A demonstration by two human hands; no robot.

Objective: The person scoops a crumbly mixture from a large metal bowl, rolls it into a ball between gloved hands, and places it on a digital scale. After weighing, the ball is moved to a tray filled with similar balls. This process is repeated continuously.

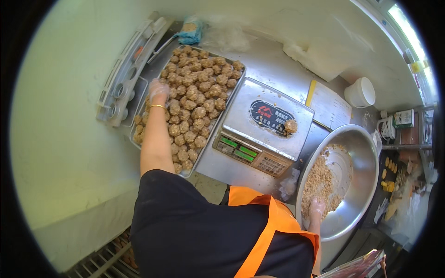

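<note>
My left hand [159, 89], in a clear glove with a gold bracelet at the wrist, is at the left side of a metal tray [205, 147] heaped with brown crumbly balls [191, 95]. It touches or hovers just over the balls there; its fingertips are too unclear to tell. My right hand [317, 207], also in a clear glove, reaches into a big steel bowl [363, 192]. Loose crumbly mix [319, 180] lies along the bowl's left side, and the hand's fingers are partly hidden in it. Between tray and bowl, a single ball [290, 126] rests on the platform of a digital scale [245, 106].
A white slotted rack [121, 90] leans by the left wall. A blue bag [190, 32] lies behind the tray. Right of the scale are a clipboard-like sheet [333, 104] and a white tub [360, 92]. Cluttered shelves [408, 148] stand at the far right.
</note>
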